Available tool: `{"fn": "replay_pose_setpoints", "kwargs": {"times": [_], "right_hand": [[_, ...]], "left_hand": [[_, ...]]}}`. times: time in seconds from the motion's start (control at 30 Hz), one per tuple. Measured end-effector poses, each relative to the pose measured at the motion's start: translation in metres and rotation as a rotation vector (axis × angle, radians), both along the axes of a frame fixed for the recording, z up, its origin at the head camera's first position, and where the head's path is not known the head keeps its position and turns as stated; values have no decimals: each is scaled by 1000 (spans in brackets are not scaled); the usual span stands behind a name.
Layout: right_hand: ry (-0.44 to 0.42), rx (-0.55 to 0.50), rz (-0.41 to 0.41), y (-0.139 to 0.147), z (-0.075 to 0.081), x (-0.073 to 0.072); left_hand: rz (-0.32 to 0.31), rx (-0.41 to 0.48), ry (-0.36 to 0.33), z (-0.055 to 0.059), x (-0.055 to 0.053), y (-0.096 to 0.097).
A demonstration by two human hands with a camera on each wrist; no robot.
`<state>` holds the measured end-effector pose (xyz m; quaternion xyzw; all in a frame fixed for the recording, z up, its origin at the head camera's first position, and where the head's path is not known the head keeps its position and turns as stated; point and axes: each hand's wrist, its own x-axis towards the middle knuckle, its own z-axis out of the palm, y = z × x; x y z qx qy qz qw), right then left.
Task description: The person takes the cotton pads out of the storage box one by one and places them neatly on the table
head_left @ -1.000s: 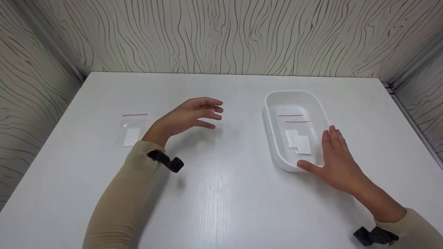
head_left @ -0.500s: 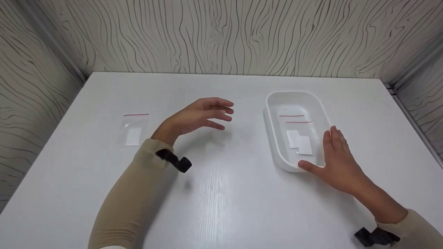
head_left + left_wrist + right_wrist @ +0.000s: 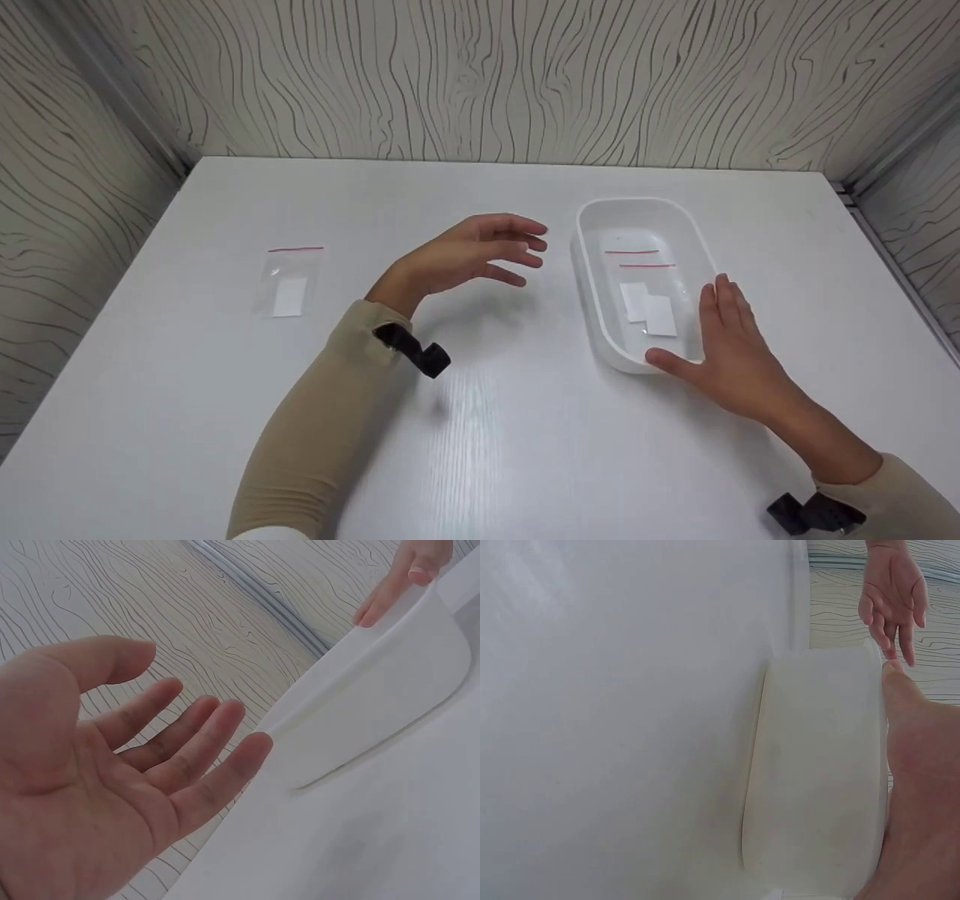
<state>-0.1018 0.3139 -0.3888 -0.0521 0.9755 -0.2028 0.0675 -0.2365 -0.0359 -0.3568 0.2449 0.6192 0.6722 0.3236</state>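
Note:
My left hand (image 3: 469,255) hovers over the table left of a white rounded plastic box (image 3: 592,307), fingers loosely spread and palm bare in the left wrist view. My right hand (image 3: 731,360) rests against the box at its near right corner, fingers straight along the right side and thumb at the near rim. Inside the box lie two clear zip bags with red strips, one (image 3: 660,315) overlapping the other (image 3: 632,300); each has a white rectangle. Another such bag (image 3: 288,296) lies flat on the table to the left. The right wrist view shows the box's outer wall (image 3: 817,772).
The white table (image 3: 465,450) ends at a wood-patterned panel (image 3: 465,82) along the back. Similar panels stand at both sides. A small black camera (image 3: 412,349) is strapped to the left sleeve, and another (image 3: 814,514) to the right one.
My left hand has moved right toward the box, away from the bag on the left, which is now fully in view. My right hand and the box have stayed in place.

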Motion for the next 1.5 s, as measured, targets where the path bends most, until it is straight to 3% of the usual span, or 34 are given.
{"fn": "replay_pose_setpoints", "kwargs": {"times": [0.5,0.9,1.13,1.5], "right_hand": [[9,6,3,-1,0,-1],[15,9,5,0,0,-2],[-2,24,4,-1,0,-3],[-7,27,4,0,0,-3]], "left_hand": [[-30,17,3,3,0,20],[-64,24,7,7,0,48],[-54,15,-7,11,0,63],[-20,-105,-35,23,-5,85]]}}
